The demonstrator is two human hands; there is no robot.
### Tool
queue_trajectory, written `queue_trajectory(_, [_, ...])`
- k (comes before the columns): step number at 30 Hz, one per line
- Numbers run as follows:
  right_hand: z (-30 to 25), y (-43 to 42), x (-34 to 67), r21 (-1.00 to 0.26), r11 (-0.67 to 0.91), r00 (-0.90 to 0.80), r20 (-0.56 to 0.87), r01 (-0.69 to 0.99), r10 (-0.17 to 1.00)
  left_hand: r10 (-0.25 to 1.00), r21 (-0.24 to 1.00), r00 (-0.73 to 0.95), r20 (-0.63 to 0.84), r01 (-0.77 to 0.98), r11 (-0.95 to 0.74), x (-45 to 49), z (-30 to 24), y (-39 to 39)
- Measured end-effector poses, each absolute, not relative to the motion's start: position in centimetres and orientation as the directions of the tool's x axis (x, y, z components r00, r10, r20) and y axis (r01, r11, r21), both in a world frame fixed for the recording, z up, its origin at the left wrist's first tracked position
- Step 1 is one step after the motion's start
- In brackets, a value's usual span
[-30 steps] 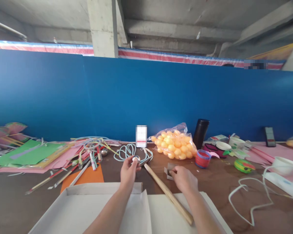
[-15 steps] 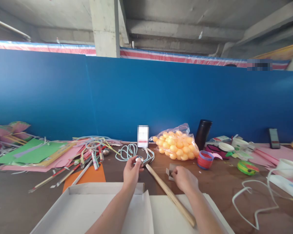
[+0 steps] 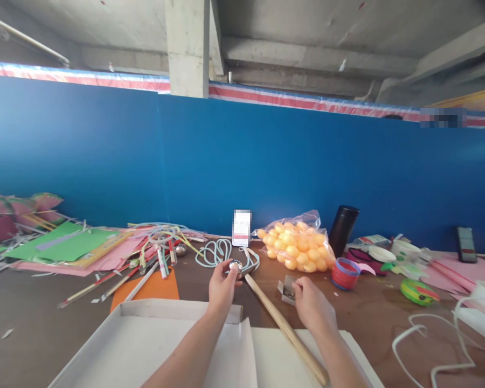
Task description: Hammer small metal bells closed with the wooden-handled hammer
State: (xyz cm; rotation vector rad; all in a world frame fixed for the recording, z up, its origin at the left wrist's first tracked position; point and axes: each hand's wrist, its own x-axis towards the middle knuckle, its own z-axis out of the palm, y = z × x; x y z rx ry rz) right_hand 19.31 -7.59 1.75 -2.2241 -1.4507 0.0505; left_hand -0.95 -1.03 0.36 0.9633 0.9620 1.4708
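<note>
My left hand [image 3: 222, 288] is closed on a shiny silver ball [image 3: 235, 265], held up between thumb and fingers above the table. My right hand [image 3: 314, 302] has its fingertips pinched together at the right edge of a small open cardboard box [image 3: 286, 298]. Small dark metal bits show inside that box. Whatever the right fingertips hold is too small to make out. Between my hands a wooden stick [image 3: 283, 323] lies slanted, its far end near the silver ball. Pale blue cord [image 3: 214, 253] lies coiled behind the left hand.
A white box lid [image 3: 178, 345] lies under my left forearm. Behind are a bag of orange balls [image 3: 295, 248], a phone [image 3: 241, 229] and a black bottle [image 3: 344, 229]. Straws, coloured paper [image 3: 60, 245] and another silver ball [image 3: 180, 249] lie left; a white cable [image 3: 418, 323] lies right.
The whole view has shifted slightly. My right fingertips have drawn back a little from the small box, so more of its inside shows. My left hand still holds the silver ball.
</note>
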Motion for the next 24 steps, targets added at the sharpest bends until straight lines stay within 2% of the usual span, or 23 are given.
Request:
queue_trajectory(3, [1.5, -7.6, 19.1, -0.502, -0.245, 0.428, 0.288, 0.829, 0.857, 0.993, 0.94, -0.094, 0.07, -0.328, -0.097, -0.9, 0.3, -1.0])
queue_trajectory(7, [1.2, -7.6, 18.2, -0.649, -0.016, 0.376, 0.42, 0.761, 0.826, 0.992, 0.936, -0.106, 0.07, -0.336, -0.101, -0.8, 0.3, -1.1])
queue_trajectory(13, [0.8, -7.5, 16.1, -0.793, 0.125, 0.358, 0.402, 0.597, 0.843, 0.994, 0.932, -0.082, 0.067, -0.35, -0.092, -0.7, 0.5, -1.4])
queue_trajectory(17, [1.2, -7.9, 15.4, -0.803, 0.106, 0.313, 0.345, 0.586, 0.885, 0.995, 0.938, -0.042, 0.092, -0.33, -0.101, -0.6, 0.7, -1.7])
queue_trajectory(21, [2.1, -8.4, 15.0, -0.72, 0.172, 0.261, 0.448, 0.673, 0.855, 0.994, 0.929, 0.009, 0.107, -0.358, -0.097, -0.3, 1.2, -2.4])
queue_trajectory(24, [2.4, -8.6, 14.8, -0.72, 0.204, 0.244, 0.465, 0.663, 0.851, 0.992, 0.92, 0.068, 0.106, -0.385, -0.072, -0.1, 1.4, -2.8])
